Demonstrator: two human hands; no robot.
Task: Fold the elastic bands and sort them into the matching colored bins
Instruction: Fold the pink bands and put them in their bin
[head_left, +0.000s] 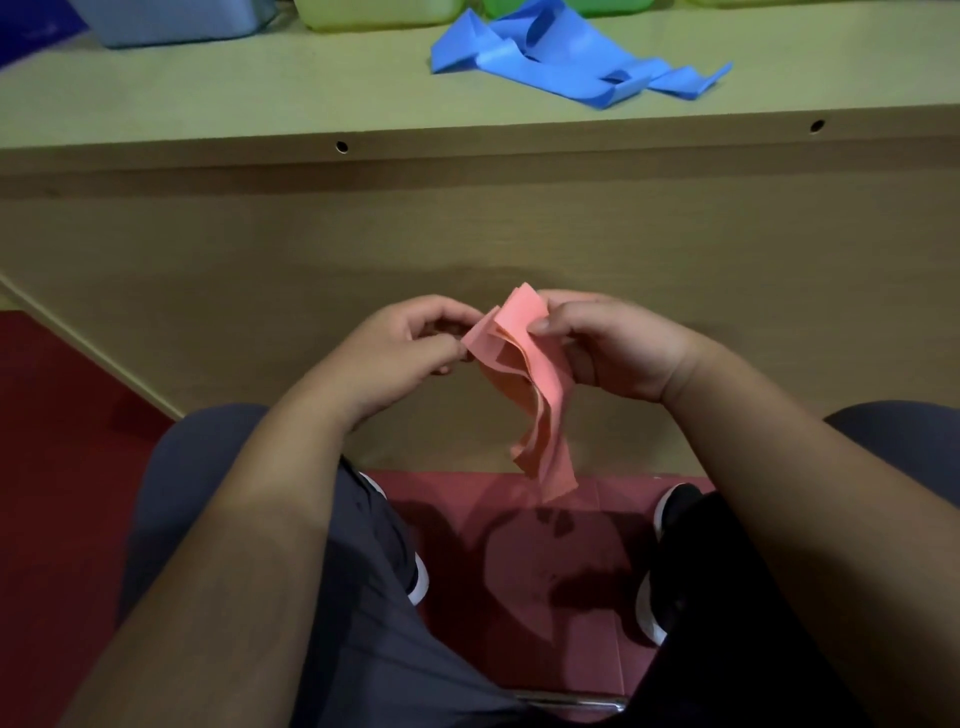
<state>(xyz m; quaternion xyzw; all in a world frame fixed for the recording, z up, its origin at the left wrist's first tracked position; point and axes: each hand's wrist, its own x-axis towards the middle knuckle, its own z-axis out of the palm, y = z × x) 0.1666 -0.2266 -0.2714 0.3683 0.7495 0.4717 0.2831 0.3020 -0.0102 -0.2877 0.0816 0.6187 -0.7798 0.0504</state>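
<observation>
Fingers (546, 326) around top of pink band (535, 379)

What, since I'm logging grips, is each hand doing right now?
Left hand: pinches the pink band.
Right hand: holds the pink band.

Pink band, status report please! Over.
Left hand pinches its edge, right hand grips the folded top. Pink band layered, hanging free. Blue band lies loose on the table. Nothing in the way.

Looks like a plain office or classroom: pale laminate desk (260, 88) with holes (341, 147) in its front rail, plastic bins (171, 21) along the back, red floor (52, 441) below.
</observation>
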